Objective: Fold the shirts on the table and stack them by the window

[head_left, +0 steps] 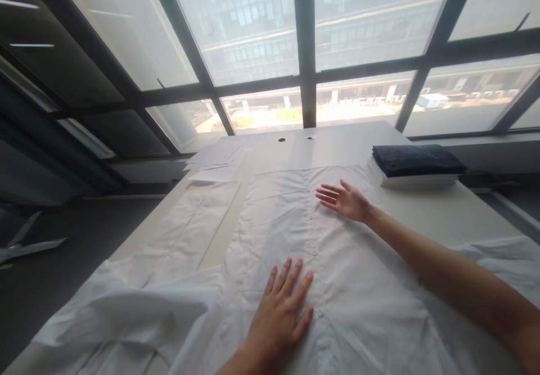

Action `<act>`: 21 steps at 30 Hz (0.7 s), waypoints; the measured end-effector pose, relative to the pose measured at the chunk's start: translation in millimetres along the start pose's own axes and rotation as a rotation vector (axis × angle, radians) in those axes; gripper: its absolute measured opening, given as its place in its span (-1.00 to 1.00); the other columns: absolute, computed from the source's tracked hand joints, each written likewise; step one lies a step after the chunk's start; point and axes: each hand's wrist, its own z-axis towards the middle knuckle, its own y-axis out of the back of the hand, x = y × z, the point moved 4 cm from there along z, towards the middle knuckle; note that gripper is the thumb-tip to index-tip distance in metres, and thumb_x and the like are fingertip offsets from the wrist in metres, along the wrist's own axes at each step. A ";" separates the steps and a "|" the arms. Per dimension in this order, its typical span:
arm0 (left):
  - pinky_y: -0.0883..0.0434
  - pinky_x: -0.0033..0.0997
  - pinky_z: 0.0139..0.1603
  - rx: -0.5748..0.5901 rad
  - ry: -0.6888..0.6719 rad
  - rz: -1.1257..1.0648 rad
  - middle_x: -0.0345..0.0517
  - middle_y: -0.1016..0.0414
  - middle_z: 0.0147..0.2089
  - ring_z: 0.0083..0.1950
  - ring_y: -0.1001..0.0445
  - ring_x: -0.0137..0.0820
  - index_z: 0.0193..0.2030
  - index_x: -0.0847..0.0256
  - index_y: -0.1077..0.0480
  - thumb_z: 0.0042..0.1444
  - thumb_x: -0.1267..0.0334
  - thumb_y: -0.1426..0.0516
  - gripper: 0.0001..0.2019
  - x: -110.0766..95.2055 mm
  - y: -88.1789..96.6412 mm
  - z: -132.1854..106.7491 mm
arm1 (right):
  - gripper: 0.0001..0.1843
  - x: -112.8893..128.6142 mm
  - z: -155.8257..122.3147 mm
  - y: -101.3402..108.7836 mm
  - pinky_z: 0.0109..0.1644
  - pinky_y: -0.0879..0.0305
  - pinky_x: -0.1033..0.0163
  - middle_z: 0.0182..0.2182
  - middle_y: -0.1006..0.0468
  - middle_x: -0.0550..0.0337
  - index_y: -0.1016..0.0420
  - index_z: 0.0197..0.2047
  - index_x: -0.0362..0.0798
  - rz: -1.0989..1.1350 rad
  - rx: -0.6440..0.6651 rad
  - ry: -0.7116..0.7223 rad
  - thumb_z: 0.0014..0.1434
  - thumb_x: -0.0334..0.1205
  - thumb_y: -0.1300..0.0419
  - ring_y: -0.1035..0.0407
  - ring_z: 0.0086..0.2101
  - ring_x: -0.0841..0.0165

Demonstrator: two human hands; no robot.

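A white button-front garment [278, 206], like a shirt or coat, lies spread over the table, its closure running down the middle. My left hand [280, 310] rests flat on it near the closure, fingers spread. Farther up and to the right is my right hand [343, 200], fingers stretched out and palm turned sideways. It is over the garment's upper right part; whether it touches the cloth I cannot tell. Neither hand holds anything. One white sleeve [185, 223] stretches along the left side of the table, and bunched white cloth [139, 313] lies at the front left.
Loose white sheets [215, 158] lie at the table's far left. A folded dark blue cloth [415, 159] tops a white stack [417, 180] at the right. The white table [354, 136] reaches tall windows. More white cloth [502, 262] lies at the right edge.
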 end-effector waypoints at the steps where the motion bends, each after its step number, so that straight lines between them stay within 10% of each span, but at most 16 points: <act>1: -0.12 0.13 0.45 0.000 0.000 -0.002 -0.17 0.15 0.58 0.55 0.07 -0.06 0.54 -0.08 0.08 0.36 0.09 -0.06 -0.33 -0.1 -0.3 0.0 | -0.46 -3.7 -8.4 2.6 0.19 -0.41 -0.08 0.17 -0.49 -0.19 -0.41 0.17 -0.15 0.000 -0.004 -0.013 0.44 0.09 0.09 -0.43 0.15 0.12; 8: -0.10 0.12 0.46 -0.033 0.003 -0.011 -0.17 0.12 0.57 0.54 0.05 -0.08 0.53 -0.08 0.05 0.38 0.11 -0.03 -0.38 0.5 -1.4 0.5 | -0.61 64.1 -38.3 65.6 0.05 -0.52 0.01 0.01 -0.54 -0.03 -0.40 0.09 0.04 0.115 -0.610 0.380 0.44 -0.05 0.15 -0.49 0.00 0.29; 11: -0.10 0.14 0.46 -0.026 0.004 -0.008 -0.18 0.11 0.57 0.55 0.05 -0.08 0.53 -0.08 0.05 0.40 0.10 -0.02 -0.39 1.1 -2.9 1.2 | -0.61 75.7 -42.5 65.0 0.08 -0.50 0.13 -0.01 -0.54 0.04 -0.41 0.05 0.09 0.132 -0.681 0.486 0.43 -0.08 0.19 -0.47 0.00 0.38; 15: -0.09 0.15 0.46 -0.022 0.005 -0.026 -0.18 0.11 0.57 0.55 0.06 -0.07 0.52 -0.09 0.03 0.38 0.10 -0.03 -0.39 1.6 -4.4 2.1 | -0.64 36.5 -41.2 20.9 0.14 -0.45 0.07 -0.03 -0.59 0.00 -0.49 0.01 0.00 0.098 -0.454 0.377 0.41 -0.15 0.10 -0.49 0.02 0.29; 21: -0.05 0.23 0.46 -0.003 0.016 -0.061 -0.09 0.10 0.57 0.55 0.09 -0.04 0.52 -0.06 0.00 0.40 0.09 -0.01 -0.41 0.9 -6.6 3.8 | -0.40 -67.8 -50.3 -81.3 0.37 -0.12 -0.07 0.18 -0.49 -0.17 -0.47 0.17 -0.18 -0.145 0.361 -0.239 0.42 0.14 0.04 -0.37 0.19 0.12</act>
